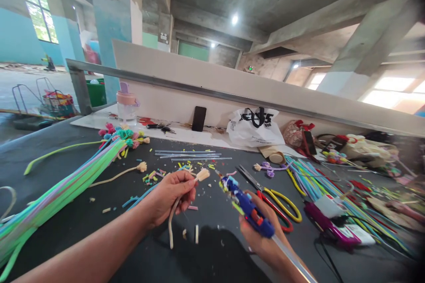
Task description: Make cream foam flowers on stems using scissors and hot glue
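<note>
Pinched in my left hand is a cream fuzzy-stemmed flower, its bloom pointing right and its stem hanging below my fingers. My right hand grips a blue glue gun with a clear glue stick out of its rear. The gun's nozzle points toward the flower and stays apart from it. Scissors with red and yellow handles lie just beyond my right hand. Small coloured stem offcuts are scattered around my left hand. Another cream flower rests to the left.
A bundle of green and blue stems with flower heads lies left. Clear glue sticks lie ahead. Along the back stand a pink-lidded bottle, a phone and a white bag. A power strip and more stems lie right.
</note>
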